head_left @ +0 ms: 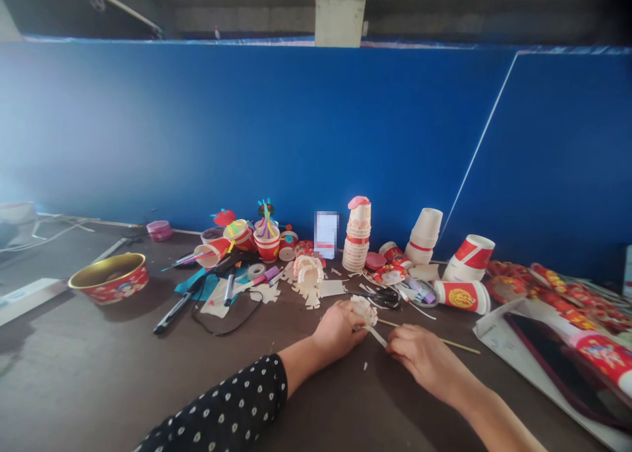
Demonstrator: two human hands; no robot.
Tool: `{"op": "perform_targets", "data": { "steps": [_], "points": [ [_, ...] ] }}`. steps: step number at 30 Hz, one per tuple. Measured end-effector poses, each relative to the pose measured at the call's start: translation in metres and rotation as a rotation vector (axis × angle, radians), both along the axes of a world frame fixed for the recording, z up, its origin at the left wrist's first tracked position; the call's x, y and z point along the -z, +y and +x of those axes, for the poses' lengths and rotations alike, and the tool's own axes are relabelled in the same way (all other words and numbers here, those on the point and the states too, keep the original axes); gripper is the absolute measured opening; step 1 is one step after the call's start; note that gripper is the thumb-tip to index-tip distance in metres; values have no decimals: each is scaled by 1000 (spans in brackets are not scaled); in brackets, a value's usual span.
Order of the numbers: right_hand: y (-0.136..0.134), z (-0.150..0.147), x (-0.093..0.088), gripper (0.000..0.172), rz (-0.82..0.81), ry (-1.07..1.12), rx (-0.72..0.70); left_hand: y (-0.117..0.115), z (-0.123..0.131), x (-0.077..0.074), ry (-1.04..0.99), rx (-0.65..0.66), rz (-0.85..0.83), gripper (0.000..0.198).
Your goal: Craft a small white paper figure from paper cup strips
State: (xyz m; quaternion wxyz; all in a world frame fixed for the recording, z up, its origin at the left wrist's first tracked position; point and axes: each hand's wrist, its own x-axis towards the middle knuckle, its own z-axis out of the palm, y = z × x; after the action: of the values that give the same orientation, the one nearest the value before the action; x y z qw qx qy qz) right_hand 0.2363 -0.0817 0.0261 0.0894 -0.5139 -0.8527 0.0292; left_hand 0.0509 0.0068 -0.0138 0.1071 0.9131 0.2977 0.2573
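Note:
My left hand (pixel 338 330) is closed on a small, frilled white-and-pink paper piece (pixel 364 309) with cut edges, low over the dark table. Between my hands runs a narrow white strip (pixel 378 337), its right end pinched in the fingers of my right hand (pixel 422 356). Whether the strip is paper or tape I cannot tell. A thin wooden stick (pixel 460 346) reaches from near the paper piece, passing behind my right hand. Just beyond my left hand sits a cut paper cup (pixel 310 279) with fringed strips spread around it.
A gold-lined red bowl (pixel 111 279) stands left, near a black pen-like tool (pixel 172 312) with its cable. Decorated cups (pixel 267 247), a tall cup stack (pixel 356 241) and a red-and-white cup (pixel 463 297) line the back. A dark tablet-like object (pixel 557 360) lies right.

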Motion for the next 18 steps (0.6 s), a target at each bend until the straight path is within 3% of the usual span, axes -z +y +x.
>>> {"op": "perform_targets", "data": {
  "steps": [10, 18],
  "points": [
    [2, 3, 13, 16, 26, 164, 91, 0, 0, -1, -3, 13, -15, 9],
    [2, 5, 12, 20, 25, 134, 131, 0, 0, 0, -8, 8, 0, 9]
  ]
}}
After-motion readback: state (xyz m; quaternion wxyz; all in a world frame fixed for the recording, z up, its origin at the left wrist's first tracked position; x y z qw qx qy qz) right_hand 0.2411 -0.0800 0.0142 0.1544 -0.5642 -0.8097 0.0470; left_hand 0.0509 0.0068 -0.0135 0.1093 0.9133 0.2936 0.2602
